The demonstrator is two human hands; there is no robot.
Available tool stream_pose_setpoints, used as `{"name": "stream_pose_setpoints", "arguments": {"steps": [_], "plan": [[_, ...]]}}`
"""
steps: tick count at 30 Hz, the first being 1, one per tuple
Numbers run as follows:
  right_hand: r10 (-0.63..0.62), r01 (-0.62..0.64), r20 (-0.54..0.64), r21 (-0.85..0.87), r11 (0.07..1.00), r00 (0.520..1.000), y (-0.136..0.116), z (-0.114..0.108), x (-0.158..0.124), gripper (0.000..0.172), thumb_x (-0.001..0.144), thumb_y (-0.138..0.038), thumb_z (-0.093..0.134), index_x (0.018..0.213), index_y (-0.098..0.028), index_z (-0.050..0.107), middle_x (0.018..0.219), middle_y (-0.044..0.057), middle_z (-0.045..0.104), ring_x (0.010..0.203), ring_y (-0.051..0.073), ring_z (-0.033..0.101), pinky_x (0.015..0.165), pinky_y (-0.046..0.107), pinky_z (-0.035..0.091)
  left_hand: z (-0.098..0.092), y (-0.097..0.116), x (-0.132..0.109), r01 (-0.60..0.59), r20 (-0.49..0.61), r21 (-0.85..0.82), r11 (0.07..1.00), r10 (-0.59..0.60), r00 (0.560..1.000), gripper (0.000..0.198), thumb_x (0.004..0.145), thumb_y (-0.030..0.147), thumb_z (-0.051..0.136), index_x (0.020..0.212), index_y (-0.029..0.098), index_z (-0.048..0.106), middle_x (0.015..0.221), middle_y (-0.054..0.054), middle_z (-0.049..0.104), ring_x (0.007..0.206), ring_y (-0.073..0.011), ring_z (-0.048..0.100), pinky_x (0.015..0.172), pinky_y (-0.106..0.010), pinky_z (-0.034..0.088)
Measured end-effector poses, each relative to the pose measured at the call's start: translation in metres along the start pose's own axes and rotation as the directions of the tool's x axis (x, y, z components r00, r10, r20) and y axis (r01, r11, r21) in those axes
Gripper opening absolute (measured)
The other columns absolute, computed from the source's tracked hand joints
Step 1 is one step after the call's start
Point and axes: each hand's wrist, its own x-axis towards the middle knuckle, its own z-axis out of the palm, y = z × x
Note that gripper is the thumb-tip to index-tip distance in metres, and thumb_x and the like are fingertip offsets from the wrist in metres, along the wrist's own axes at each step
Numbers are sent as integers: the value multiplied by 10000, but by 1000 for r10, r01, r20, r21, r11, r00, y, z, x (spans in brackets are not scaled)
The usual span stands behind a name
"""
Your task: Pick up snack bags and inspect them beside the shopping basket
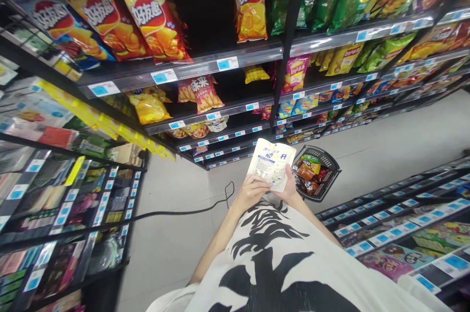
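Observation:
A white snack pouch (270, 160) with blue and yellow print is held up in front of my body. On its lower left edge, my left hand (252, 190) is closed, the fingers lying across the printed face. From the lower right side my right hand (289, 187) grips the same pouch, its thumb along the edge and its other fingers hidden behind. Just beyond my right hand, a black shopping basket (328, 176) sits on the floor with several snack bags (309, 170) in it.
Black shelves of chip bags (147, 13) with price tags rise ahead. Another shelf (382, 238) runs along the right, and one with boxed goods (62, 214) stands left. A black cable (176, 211) crosses near the grey floor (165, 253).

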Motion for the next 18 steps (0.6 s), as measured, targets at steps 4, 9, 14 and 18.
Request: {"name": "stream_pose_setpoints", "arguments": {"steps": [4,9,14,18], "plan": [[8,-8,3,3,1000,1000,-1,-2,0,666,928,-622,489,1444,-203,508,1409,143,607,1267,330,579,924,501,533,1,-1,-2,-6,21,9,1000,6,1000,147,910,152,696,1020,231,755,998,-11,788,970,-186,686,832,-376,559],[-3,3,5,11,1000,1000,-1,-4,0,647,939,-613,471,1452,-218,509,1417,126,604,1269,320,583,939,500,533,2,-2,-3,-4,21,0,1000,4,1000,164,907,153,697,1035,237,757,993,-13,789,981,-183,684,844,-370,555],[-9,9,0,1,1000,1000,1,-5,1,626,931,-609,490,1416,-218,547,1429,120,595,1282,316,573,951,503,532,2,-2,-3,30,29,7,1000,-30,999,139,928,174,670,988,246,773,987,-23,788,961,-188,685,836,-382,564],[-15,15,13,10,1000,1000,1,-5,1,621,928,-612,496,1404,-218,558,1436,121,590,1294,317,564,952,502,534,2,-1,-2,24,14,-9,1000,-24,1000,160,901,138,697,1001,241,767,1007,-11,787,968,-188,677,838,-380,564]]}}
